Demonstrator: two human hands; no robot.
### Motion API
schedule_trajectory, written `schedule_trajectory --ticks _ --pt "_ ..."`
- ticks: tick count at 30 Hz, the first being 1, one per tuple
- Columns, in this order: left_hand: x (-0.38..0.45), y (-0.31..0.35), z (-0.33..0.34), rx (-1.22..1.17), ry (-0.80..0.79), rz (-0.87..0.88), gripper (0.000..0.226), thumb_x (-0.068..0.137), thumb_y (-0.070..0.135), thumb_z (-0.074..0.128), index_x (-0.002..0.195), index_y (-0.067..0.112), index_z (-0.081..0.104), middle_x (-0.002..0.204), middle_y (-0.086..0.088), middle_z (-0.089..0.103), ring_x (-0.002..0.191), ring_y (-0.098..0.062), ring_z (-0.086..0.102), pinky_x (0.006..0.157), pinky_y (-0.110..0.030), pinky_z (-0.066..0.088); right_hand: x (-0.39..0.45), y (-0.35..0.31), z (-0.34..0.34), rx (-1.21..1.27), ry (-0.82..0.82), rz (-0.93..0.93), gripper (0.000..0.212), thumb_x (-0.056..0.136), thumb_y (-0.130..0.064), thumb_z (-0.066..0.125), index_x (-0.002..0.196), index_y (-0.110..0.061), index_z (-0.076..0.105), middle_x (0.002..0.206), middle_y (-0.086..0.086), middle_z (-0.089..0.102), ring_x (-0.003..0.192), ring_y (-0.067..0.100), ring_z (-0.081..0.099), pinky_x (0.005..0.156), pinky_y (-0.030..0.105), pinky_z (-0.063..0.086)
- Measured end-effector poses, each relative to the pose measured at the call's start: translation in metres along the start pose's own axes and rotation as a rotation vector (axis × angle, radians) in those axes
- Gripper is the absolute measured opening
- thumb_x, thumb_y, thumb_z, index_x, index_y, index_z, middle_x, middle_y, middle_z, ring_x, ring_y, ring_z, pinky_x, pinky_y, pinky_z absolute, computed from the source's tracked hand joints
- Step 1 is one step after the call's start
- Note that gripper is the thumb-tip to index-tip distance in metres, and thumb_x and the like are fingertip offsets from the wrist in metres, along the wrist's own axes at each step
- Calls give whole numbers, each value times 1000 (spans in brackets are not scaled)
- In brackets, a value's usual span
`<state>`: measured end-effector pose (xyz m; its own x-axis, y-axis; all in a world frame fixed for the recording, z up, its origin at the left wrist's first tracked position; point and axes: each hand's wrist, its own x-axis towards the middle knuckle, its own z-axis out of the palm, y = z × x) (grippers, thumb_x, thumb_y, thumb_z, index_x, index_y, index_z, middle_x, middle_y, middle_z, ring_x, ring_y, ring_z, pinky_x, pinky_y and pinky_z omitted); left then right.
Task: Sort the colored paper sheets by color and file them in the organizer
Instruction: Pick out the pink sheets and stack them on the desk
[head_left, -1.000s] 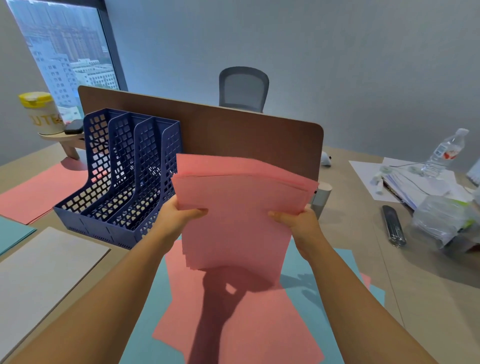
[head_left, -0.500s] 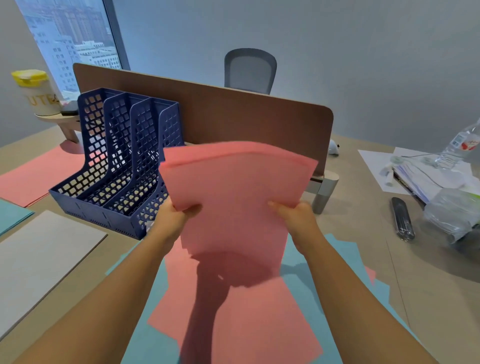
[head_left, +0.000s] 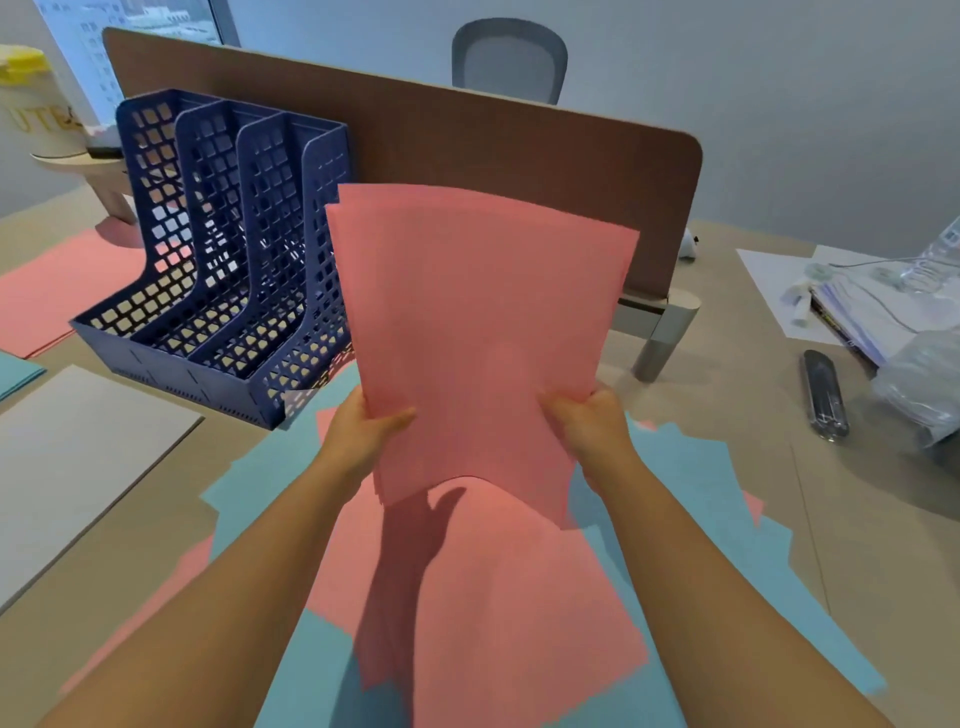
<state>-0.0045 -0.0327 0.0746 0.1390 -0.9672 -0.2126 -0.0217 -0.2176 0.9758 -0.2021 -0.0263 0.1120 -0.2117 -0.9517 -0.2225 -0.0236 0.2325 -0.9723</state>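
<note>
On table (head_left: 130, 545) nearest: loose pink sheets (head_left: 498, 597) over blue sheets (head_left: 701, 493). Above them left hand (head_left: 363, 436) and right hand (head_left: 592, 431), fingers curled, grip upright pink stack (head_left: 478, 322) at its lower edges. Blue organizer (head_left: 218, 260) stands behind-left, against brown divider (head_left: 519, 171).

- Both bare forearms reach forward, converging
- Left hand (head_left: 363, 434) grips the pink sheet stack (head_left: 478, 332) at its left edge, thumb in front
- Right hand (head_left: 587, 426) grips its right edge
</note>
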Motion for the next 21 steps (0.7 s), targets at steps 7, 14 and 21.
schedule_trajectory --ticks 7,14,21 --pt "-12 -22 -22 213 78 -124 27 89 1 53 116 2 57 96 -10 60 80 -24 56 75 -32 45 3 20 -6 -250 -13 11 19 83 -1 59 102 -4 60 92 6 59 83 20 56 70 26 44" --pt "-33 -78 -39 384 189 -348 10 88 0 52 93 -2 61 77 -11 55 81 -27 53 74 -35 39 -7 102 -14 -759 -18 246 9 82 -17 58 74 -21 62 89 8 59 99 30 57 87 36 45" --pt "-31 -82 -42 913 260 -434 20 87 18 51 98 4 59 104 -19 57 103 -39 53 78 -36 42 -11 108 -19 -766 38 243 39 86 -11 54 123 -1 45 129 16 39 116 33 46 82 28 37"
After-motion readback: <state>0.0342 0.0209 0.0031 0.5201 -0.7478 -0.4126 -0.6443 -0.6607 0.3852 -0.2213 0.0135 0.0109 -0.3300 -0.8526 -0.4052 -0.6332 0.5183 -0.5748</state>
